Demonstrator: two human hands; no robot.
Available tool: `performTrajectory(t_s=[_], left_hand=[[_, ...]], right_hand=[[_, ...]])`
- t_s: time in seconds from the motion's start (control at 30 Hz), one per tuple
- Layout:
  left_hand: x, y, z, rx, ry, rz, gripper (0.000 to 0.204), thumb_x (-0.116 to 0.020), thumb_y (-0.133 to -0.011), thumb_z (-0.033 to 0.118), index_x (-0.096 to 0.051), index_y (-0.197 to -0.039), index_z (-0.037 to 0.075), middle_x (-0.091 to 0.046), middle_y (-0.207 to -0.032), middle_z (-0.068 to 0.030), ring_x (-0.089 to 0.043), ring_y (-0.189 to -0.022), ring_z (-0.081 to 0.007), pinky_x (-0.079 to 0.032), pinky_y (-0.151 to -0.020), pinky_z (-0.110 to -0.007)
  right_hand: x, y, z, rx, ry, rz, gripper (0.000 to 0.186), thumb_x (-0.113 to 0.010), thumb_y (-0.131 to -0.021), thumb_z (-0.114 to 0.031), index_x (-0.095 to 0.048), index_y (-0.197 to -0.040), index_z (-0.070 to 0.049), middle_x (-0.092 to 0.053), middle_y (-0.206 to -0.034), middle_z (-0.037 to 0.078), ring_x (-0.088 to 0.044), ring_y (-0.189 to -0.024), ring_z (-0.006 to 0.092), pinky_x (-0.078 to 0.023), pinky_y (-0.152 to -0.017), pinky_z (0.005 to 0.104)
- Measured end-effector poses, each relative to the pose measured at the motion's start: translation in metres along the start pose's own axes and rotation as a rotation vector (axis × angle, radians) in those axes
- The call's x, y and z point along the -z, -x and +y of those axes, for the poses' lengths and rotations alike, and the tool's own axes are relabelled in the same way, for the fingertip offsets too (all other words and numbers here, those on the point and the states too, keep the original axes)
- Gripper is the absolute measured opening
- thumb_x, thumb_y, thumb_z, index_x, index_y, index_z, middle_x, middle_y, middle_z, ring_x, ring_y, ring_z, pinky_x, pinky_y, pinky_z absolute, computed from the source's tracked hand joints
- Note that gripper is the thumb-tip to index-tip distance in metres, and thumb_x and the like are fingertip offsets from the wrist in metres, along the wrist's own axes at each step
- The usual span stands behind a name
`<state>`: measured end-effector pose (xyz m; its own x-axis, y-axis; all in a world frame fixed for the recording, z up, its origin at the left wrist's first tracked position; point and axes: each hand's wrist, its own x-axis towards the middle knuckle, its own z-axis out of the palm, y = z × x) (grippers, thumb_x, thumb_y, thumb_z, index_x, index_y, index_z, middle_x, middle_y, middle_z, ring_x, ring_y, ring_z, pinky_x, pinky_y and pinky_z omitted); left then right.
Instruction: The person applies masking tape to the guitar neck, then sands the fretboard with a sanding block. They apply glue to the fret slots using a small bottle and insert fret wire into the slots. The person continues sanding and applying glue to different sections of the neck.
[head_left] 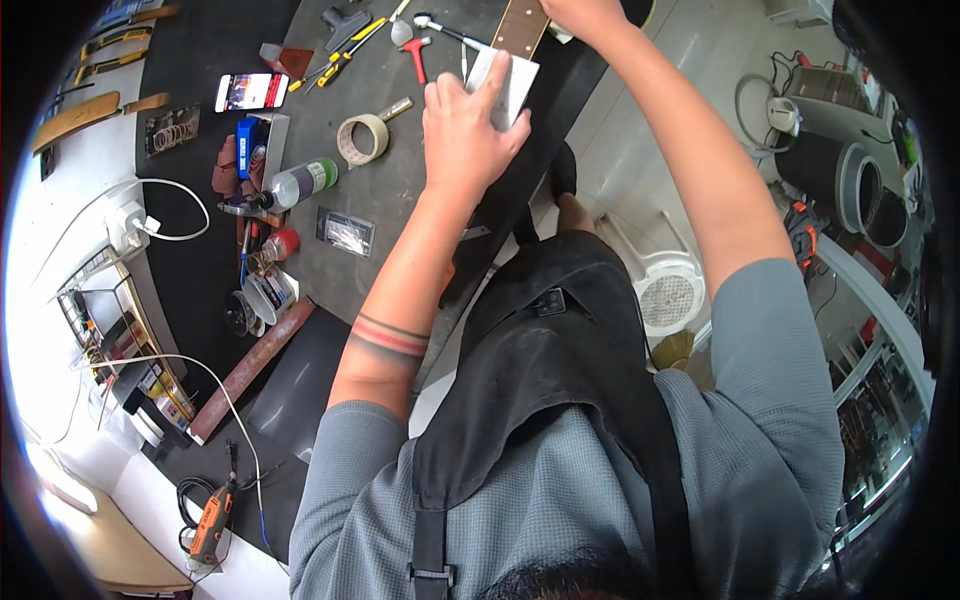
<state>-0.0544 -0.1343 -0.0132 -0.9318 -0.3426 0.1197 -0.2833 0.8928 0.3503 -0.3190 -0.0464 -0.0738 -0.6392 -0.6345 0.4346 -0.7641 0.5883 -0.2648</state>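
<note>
My left hand (pixel 465 135) presses a pale grey, flat rectangular plate (pixel 513 88), its index finger stretched along the top and its thumb at the near right edge. That plate lies against the end of a brown strip with light dots (pixel 521 28), which looks like a guitar fretboard. At the top edge of the view, my right hand (pixel 585 18) is closed around the strip's far part; its fingers are partly hidden and cut off. Just left of the plate lie a white-headed brush (pixel 428 20) and a small red hammer (pixel 416 58).
On the dark bench are a tape roll (pixel 362 140), a spray bottle (pixel 303 184), yellow-black screwdrivers (pixel 340 65), a phone (pixel 250 92) and a small clear packet (pixel 346 231). An orange rotary tool (pixel 211 525) lies lower left. A white stool (pixel 668 290) stands right of my apron.
</note>
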Motion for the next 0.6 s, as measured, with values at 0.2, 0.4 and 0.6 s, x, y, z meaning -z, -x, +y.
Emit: performTrajectory(t_s=[0.2,0.4,0.6], left_hand=[[0.019,-0.006,0.021,-0.035,-0.007,0.023,0.066,-0.084,-0.091,0.026,-0.066,-0.154,0.018,-0.060,-0.109,-0.0203,-0.063,-0.104,-0.0386,-0.057,-0.090,-0.048],[0.019,0.120,-0.032,0.033,0.020,-0.073,0.080,-0.090,-0.085,0.039,-0.066,-0.161,0.034,-0.053,-0.104,-0.0191,-0.058,-0.098,-0.0402,-0.056,-0.086,-0.051],[0.016,0.117,-0.035,-0.011,0.030,-0.089,0.084,-0.089,-0.084,0.033,-0.061,-0.164,0.034,-0.053,-0.106,-0.0213,-0.059,-0.101,-0.0437,-0.057,-0.085,-0.052]], right_hand=[[-0.019,-0.002,0.005,-0.040,0.086,0.056,0.030,-0.056,-0.112,-0.032,-0.070,-0.124,-0.008,-0.074,-0.113,0.020,-0.069,-0.114,0.0424,-0.043,-0.120,0.0602],[-0.017,-0.003,-0.003,-0.073,0.131,0.035,0.033,-0.053,-0.114,-0.034,-0.072,-0.121,-0.008,-0.075,-0.114,0.020,-0.069,-0.114,0.0416,-0.043,-0.114,0.0574],[-0.022,-0.002,-0.001,-0.122,0.096,-0.018,0.037,-0.048,-0.114,-0.034,-0.074,-0.121,-0.008,-0.076,-0.119,0.021,-0.069,-0.117,0.0423,-0.044,-0.113,0.0569]])
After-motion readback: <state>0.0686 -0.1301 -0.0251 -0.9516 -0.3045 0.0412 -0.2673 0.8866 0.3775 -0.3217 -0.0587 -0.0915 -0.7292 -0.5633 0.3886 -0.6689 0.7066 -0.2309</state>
